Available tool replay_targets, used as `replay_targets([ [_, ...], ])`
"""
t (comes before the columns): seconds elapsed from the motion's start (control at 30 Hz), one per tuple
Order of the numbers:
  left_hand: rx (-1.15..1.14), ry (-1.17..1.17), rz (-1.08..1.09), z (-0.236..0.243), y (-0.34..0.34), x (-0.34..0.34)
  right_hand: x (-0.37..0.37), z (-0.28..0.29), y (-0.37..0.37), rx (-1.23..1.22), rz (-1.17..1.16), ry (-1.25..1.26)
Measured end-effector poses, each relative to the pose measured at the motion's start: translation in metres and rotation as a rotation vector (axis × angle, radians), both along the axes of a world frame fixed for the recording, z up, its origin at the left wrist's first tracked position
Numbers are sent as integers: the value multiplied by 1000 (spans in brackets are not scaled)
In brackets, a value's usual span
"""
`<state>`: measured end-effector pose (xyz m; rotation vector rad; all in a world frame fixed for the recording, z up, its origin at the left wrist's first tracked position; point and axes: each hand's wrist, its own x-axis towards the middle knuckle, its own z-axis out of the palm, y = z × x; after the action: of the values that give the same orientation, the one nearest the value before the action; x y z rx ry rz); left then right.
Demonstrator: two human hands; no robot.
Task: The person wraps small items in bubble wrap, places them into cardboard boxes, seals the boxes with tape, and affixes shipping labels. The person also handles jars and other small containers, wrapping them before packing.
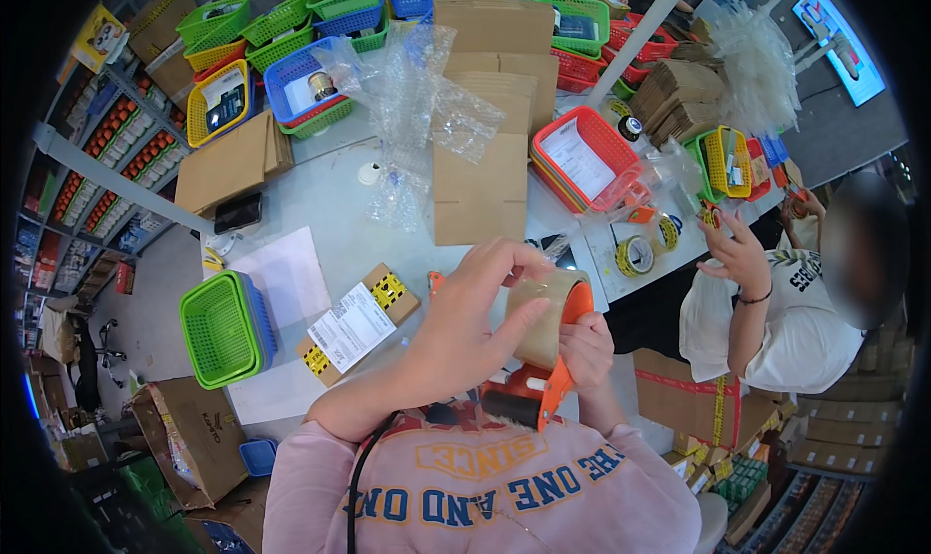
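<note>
In front of my chest is an orange tape dispenser [555, 396] with a wide roll of clear tan packing tape [543, 339] on it. My right hand [588, 348] is closed round the dispenser on its right side. My left hand [472, 312] reaches across from the left, thumb and fingers bent against the tape roll; whether a loose tape end is between them cannot be made out. On the table to the left lies a flat cardboard parcel [393, 314] with a white label [351, 327] and yellow-black tape at both ends.
Stacked green and blue baskets [225, 328] stand at the table's left. Bubble wrap [412, 118] and cardboard sheets [477, 181] cover the middle back. A red basket [589, 147] with papers and tape rolls [635, 255] sit right, near a co-worker [776, 312].
</note>
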<state>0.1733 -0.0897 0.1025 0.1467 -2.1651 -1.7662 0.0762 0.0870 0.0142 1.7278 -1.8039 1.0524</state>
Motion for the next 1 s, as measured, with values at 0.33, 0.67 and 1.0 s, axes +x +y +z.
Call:
replay_targets([
  [0.33, -225, 26, 96, -11, 1, -10, -2, -3, -6, -23, -21, 103],
  [0.67, -227, -28, 107, -8, -5, -19, 3, -11, -8, 51, -37, 9],
  [1.0, 222, -78, -19, -7, -8, -23, 9, -20, -13, 45, -76, -144],
])
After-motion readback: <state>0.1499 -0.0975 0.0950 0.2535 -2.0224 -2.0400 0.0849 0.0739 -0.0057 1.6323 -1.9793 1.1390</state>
